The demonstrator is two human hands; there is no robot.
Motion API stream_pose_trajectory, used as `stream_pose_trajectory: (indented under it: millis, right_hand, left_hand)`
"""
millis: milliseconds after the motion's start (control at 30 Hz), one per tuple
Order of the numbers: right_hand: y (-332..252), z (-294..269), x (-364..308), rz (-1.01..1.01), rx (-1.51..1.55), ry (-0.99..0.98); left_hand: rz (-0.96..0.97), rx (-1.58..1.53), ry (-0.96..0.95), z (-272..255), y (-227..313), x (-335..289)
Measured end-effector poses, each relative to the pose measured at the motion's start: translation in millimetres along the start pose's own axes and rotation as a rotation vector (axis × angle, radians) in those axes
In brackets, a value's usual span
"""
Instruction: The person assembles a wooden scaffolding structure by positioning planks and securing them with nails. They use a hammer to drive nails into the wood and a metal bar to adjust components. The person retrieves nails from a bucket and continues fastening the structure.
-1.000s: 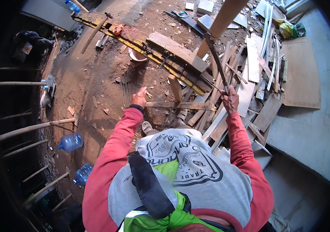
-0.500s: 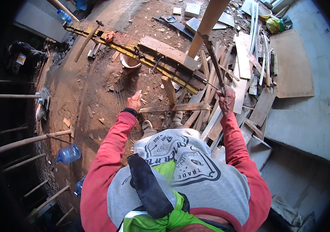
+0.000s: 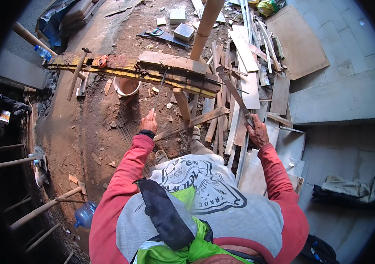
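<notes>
My left hand [image 3: 150, 122] is closed around the lower end of a thin metal rod [image 3: 162, 88], which runs up to the near side of a yellow-edged, worn wooden beam [image 3: 121, 74]. In my right hand [image 3: 257, 131] is a long rusty metal bar with a hooked head [image 3: 236, 96], held by its near end and slanting up and left past the beam's right end. A thin rod end [image 3: 240, 90] sticks out there, behind or beside the bar; whether they touch I cannot tell. A plank [image 3: 172, 61] lies on the beam.
A hammer [image 3: 77, 75] and an orange tape measure [image 3: 102, 60] rest on the beam. A bucket [image 3: 126, 87] stands beneath it. Scrap boards [image 3: 244, 66] are piled right; a bamboo pole [image 3: 206, 28] rises behind. Low timber [image 3: 192, 123] crosses before my feet. A person [image 3: 8, 108] is far left.
My right hand has lowered slightly, and the bar has swung down and leans further left. My left hand keeps its hold on the rod. The whole view has turned and shifted.
</notes>
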State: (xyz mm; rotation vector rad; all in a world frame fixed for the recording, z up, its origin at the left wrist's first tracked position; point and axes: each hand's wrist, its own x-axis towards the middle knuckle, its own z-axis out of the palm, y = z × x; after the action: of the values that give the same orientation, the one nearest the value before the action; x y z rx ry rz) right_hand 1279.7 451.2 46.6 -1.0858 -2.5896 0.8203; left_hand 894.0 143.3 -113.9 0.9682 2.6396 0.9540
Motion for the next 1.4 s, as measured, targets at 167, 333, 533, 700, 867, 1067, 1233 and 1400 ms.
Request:
stream_pose_trajectory:
  millis: [167,333,533,700,867,1067,1233,1400]
  right_hand:
    - [4.7,-82.3,53.0,-0.026,-0.453,-0.05]
    - [53.8,-129.4,172.9,-0.579,-0.658,-0.086]
    - [51.6,-101.3,327.1,-0.937,-0.777,-0.22]
    - [44.0,-61.7,412.4,-1.085,-0.761,-0.307]
    - [48.6,-34.4,468.6,-1.122,-0.812,-0.45]
    - [71.0,-31.3,450.4,-1.016,-0.786,-0.489]
    - [84.0,-33.6,448.0,-1.048,-0.58,-0.326]
    - [152.6,-62.2,504.2,-0.618,-0.849,-0.337]
  left_hand:
    - [-0.019,0.014,-0.06,3.7,9.5,1.7]
    - [-0.049,0.025,-0.043,3.9,6.5,-11.1]
    - [-0.072,-0.086,-0.039,-11.7,11.7,-15.6]
    - [-0.085,-0.046,-0.02,-17.9,20.8,-11.6]
    - [-0.133,-0.065,-0.05,-20.9,28.5,-8.2]
    - [-0.237,-0.011,-0.105,-24.3,33.6,-9.2]
    - [-0.231,-0.042,-0.057,-24.3,44.0,-6.3]
    - [-0.258,-0.048,-0.116,-28.9,42.8,-0.8]
